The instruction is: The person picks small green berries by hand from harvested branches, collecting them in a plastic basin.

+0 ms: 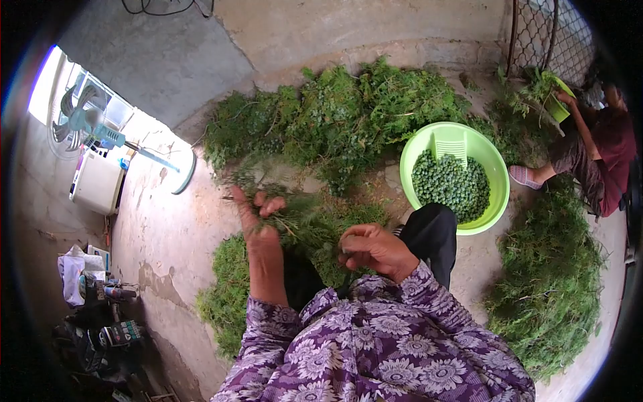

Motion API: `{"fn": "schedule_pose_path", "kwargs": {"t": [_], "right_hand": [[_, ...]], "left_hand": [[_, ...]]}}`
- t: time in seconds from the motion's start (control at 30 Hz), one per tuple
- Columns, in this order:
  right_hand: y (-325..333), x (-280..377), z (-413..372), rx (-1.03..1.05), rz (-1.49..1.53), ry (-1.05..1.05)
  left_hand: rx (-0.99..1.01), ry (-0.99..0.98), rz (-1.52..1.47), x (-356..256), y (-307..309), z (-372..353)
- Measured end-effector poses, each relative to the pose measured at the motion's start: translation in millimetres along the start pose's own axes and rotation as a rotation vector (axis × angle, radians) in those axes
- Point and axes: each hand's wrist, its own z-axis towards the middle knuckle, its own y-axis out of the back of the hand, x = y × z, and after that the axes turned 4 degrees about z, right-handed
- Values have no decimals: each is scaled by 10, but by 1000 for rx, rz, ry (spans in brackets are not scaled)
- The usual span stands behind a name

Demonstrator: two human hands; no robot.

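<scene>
My left hand [258, 213] is raised in front of me, its fingers closed round a leafy evergreen branch [298, 224]. The branch's foliage spreads rightward toward my right hand [376, 249]. That hand is closed, thumb and fingers pinched together at the foliage's edge; what lies between the fingertips is too small to make out. Beyond my right knee stands a light green basin [494, 157] with a ridged panel inside. Many small round green cones [449, 187] fill its lower part.
A long heap of evergreen branches [335, 124] lies along the wall. More cuttings lie at lower left [228, 295] and right [549, 288]. Another person [603, 154] sits at right, holding a green container [561, 97]. A standing fan [87, 119] and white box [96, 181] are at left.
</scene>
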Motion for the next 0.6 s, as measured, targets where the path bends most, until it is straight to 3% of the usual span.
{"fn": "schedule_pose_path", "kwargs": {"t": [0.1, 0.17, 0.23, 0.3, 0.37, 0.43, 0.5, 0.6], "right_hand": [[78, 17, -8, 77, 132, 18], [104, 22, 15, 125, 148, 61], [176, -7, 70, -14, -7, 64], [241, -48, 107, 11, 20, 97], [242, -84, 104, 39, 47, 125], [97, -76, 83, -70, -136, 184], [60, -118, 134, -71, -198, 192], [-21, -106, 159, -61, -253, 201]], "left_hand": [[165, 58, -170, -93, 121, 122], [74, 12, -147, -48, 80, 107], [42, 28, -178, -55, 65, 88], [-34, 61, -243, -48, 78, 65], [-33, 80, -254, -57, 131, 111], [-31, 100, -263, -50, 131, 113], [-60, -22, -144, -17, 101, 93], [-74, -23, -126, 5, 108, 100]]}}
